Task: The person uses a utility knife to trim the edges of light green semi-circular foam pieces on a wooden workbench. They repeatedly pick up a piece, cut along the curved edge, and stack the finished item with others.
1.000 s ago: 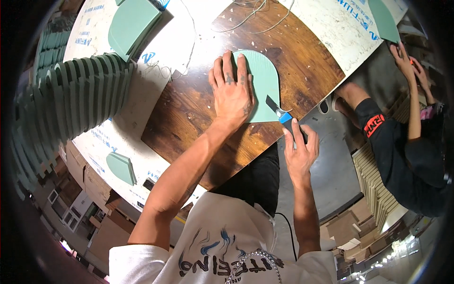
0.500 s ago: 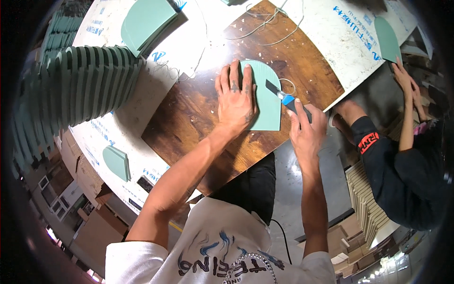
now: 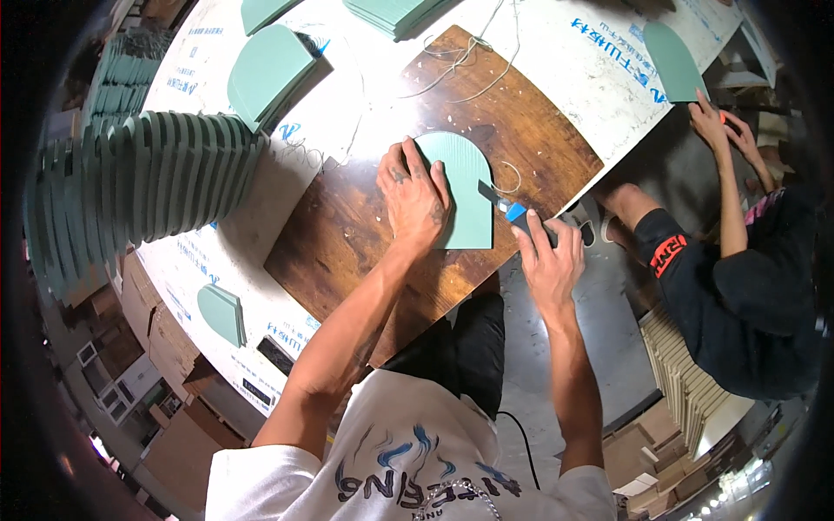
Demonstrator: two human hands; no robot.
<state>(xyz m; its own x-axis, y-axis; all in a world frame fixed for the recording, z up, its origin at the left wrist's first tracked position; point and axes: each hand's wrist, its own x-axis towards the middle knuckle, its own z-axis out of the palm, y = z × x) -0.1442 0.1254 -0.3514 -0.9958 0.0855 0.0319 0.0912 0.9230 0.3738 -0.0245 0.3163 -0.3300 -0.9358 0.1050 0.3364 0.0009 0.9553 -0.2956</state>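
Observation:
A pale green arched panel [image 3: 469,204] lies on the brown wood-grain board, its rounded end away from me. My left hand [image 3: 415,200] bears on its left side, fingers bent and close together, thumb on the panel; that edge is hidden beneath it. My right hand [image 3: 553,260] is closed round a utility knife [image 3: 514,213] with a blue-and-dark handle. Its dark blade lies against the panel's right edge, below the start of the curve. A thin pale curled strip [image 3: 519,178] loops out beside the blade.
A long row of stacked green panels [image 3: 165,174] stands at left, with smaller piles [image 3: 269,74] behind and a small stack [image 3: 221,313] near a phone [image 3: 275,354]. Loose strings [image 3: 460,56] cross the board's [image 3: 556,130] far end. At right, another person's hands [image 3: 717,130] touch a green panel [image 3: 673,65].
The view has shifted a little. My right hand has drawn the knife toward me along the panel's right edge. My left hand's fingers have bent and come closer together.

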